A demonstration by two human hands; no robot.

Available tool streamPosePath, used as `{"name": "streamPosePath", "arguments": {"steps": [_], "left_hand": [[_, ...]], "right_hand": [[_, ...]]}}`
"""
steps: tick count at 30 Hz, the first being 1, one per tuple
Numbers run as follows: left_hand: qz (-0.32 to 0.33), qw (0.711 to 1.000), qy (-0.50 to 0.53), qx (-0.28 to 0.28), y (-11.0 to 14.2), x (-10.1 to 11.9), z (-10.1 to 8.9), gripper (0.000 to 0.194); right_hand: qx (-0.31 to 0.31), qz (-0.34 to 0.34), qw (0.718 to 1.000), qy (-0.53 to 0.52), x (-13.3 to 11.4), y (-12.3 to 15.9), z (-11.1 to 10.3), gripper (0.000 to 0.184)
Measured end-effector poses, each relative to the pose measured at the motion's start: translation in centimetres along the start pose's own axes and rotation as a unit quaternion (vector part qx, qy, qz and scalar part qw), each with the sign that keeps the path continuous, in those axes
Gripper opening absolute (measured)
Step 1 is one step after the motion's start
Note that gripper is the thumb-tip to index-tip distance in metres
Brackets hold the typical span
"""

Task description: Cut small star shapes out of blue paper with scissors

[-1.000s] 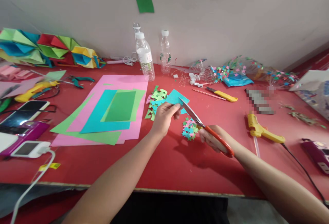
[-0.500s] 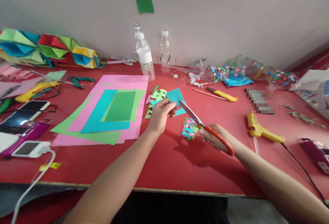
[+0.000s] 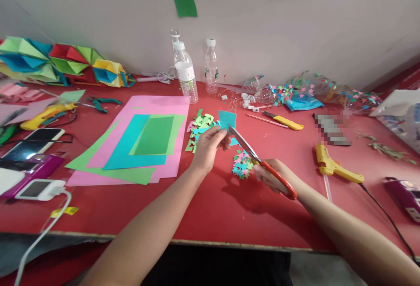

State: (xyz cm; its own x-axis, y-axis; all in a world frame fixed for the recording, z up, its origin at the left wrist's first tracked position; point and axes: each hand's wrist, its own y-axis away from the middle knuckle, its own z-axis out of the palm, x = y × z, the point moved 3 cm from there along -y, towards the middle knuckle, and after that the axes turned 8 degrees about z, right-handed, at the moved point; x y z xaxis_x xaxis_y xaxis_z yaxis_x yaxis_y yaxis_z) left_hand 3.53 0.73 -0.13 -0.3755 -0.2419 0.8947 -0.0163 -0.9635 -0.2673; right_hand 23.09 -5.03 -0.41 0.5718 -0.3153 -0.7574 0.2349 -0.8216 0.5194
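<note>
A small piece of blue paper [image 3: 227, 120] is pinched between the thumb and fingers of my left hand [image 3: 211, 141]. My right hand [image 3: 271, 176] grips a pair of scissors [image 3: 278, 177] with red handles, the blades pointing up-left and their tips at the paper's lower edge. Beneath the scissors lies a pile of small paper stars [image 3: 242, 165] in pink, blue and green. Green, pink and blue paper scraps [image 3: 202, 122] are heaped just left of the held piece. Another blue scrap [image 3: 234, 142] shows partly behind the blades.
Coloured paper sheets [image 3: 127, 146] lie stacked to the left. Plastic bottles [image 3: 211, 67] stand at the back by the wall. On the right are a yellow cutter knife [image 3: 288, 123] and a corded yellow glue gun [image 3: 337, 165]. A phone [image 3: 36, 144] lies far left.
My left hand has turned the blue paper, which now stands more upright and looks narrower. The scissors have shifted slightly; their tips stay near the paper.
</note>
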Motion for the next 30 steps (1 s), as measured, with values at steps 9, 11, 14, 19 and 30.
{"name": "streamPosePath", "arguments": {"steps": [9,11,14,19,30], "left_hand": [[0.058,0.995,-0.075,0.043,-0.1,0.4,-0.5,0.017],[0.082,0.99,-0.109,0.033,-0.1,0.9,-0.5,0.017],[0.107,0.982,-0.155,0.002,-0.3,1.6,-0.6,0.018],[0.128,0.972,-0.191,-0.048,-0.8,2.2,-0.9,0.021],[0.108,0.967,-0.21,-0.095,-1.2,2.9,-1.3,0.023]], "right_hand": [[-0.004,-0.012,1.0,0.004,-0.3,0.1,0.0,0.055],[-0.015,-0.027,0.999,0.009,-0.4,0.3,-0.1,0.057],[-0.023,-0.049,0.998,0.031,-0.7,0.7,-0.3,0.057],[-0.023,-0.041,0.998,0.049,-1.1,0.9,-0.6,0.056],[-0.017,-0.014,0.999,0.03,-0.1,0.4,-0.7,0.051]]}}
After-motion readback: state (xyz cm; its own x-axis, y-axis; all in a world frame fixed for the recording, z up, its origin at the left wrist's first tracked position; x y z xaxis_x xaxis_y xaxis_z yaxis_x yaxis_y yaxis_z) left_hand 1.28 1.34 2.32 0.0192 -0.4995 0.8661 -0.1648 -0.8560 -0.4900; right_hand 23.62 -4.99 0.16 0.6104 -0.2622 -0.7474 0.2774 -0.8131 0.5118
